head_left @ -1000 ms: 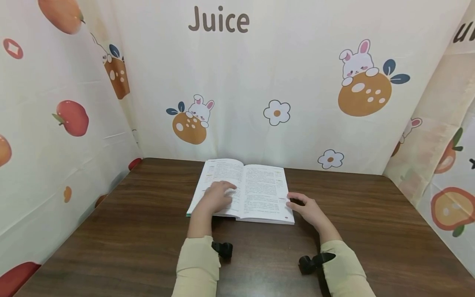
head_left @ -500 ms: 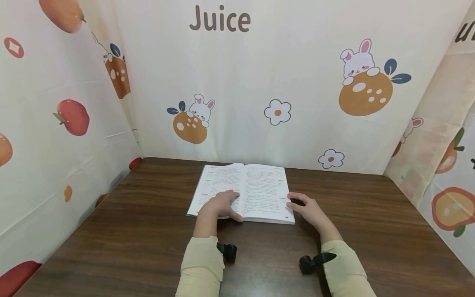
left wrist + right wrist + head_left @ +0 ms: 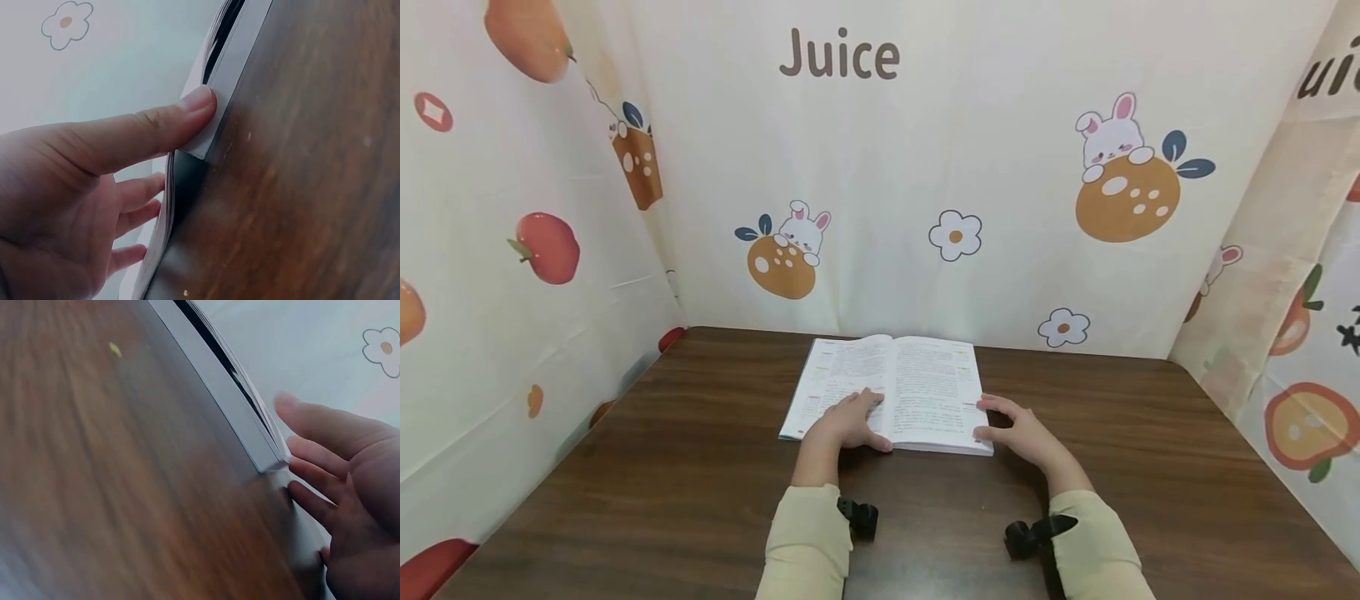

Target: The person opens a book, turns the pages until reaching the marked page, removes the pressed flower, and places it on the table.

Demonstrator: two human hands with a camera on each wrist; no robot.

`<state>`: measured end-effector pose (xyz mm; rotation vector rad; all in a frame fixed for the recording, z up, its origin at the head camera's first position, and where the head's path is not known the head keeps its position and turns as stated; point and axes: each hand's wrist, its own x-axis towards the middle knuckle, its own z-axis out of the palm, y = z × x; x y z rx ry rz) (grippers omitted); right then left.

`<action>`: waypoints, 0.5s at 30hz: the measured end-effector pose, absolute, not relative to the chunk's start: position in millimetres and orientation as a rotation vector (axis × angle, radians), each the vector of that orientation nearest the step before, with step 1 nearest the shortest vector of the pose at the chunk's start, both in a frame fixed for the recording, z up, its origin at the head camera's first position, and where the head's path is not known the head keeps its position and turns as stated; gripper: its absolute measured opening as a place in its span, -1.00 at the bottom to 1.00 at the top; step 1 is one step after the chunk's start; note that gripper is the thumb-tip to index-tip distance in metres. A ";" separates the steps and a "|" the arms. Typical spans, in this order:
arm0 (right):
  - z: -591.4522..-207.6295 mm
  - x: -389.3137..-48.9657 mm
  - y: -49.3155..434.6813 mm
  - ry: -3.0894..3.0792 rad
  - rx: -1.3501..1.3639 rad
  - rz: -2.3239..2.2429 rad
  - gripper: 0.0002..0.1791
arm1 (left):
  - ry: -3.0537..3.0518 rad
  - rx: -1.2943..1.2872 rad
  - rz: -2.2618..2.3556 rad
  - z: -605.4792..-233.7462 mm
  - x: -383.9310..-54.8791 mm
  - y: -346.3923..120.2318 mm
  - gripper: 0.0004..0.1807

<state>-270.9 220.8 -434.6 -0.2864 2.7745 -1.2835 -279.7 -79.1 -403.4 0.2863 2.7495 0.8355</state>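
Note:
An open book point(image 3: 930, 392) with printed text on both pages lies on the brown wooden table, near its back edge. My left hand point(image 3: 847, 419) rests low on the left page, fingers spread beside the centre fold. In the left wrist view, the left thumb point(image 3: 199, 103) lies against the bottom edge of the page stack, with the other fingers behind it on the page side. At the book's right edge is my right hand point(image 3: 1024, 431), fingers apart and gently bent. The right wrist view shows its fingertips point(image 3: 299, 449) right by the lower corner of the book.
The wooden table point(image 3: 662, 475) reaches around the book on all sides. Behind it hangs a pale curtain point(image 3: 880, 167) printed with fruit, rabbits and flowers, and similar cloth covers both sides. Black wrist straps with cameras point(image 3: 859, 518) sit on both sleeves.
My left hand has slid down and right across the left page, its thumb now at the bottom edge near the fold. The left pages have settled lower. The right hand has barely moved.

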 end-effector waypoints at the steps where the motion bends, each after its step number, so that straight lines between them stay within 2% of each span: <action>1: -435.0 -270.6 222.6 2.769 -0.299 -1.272 -0.32 | 2.747 0.293 0.845 -404.3 -280.1 -79.6 -0.04; 8: -434.8 -269.1 234.1 2.703 -0.406 -1.201 -0.24 | 2.733 0.353 0.875 -406.4 -283.0 -80.3 -0.06; 15: -433.8 -270.7 235.6 2.682 -0.414 -1.187 -0.26 | 2.762 0.416 0.888 -403.2 -286.7 -75.4 -0.18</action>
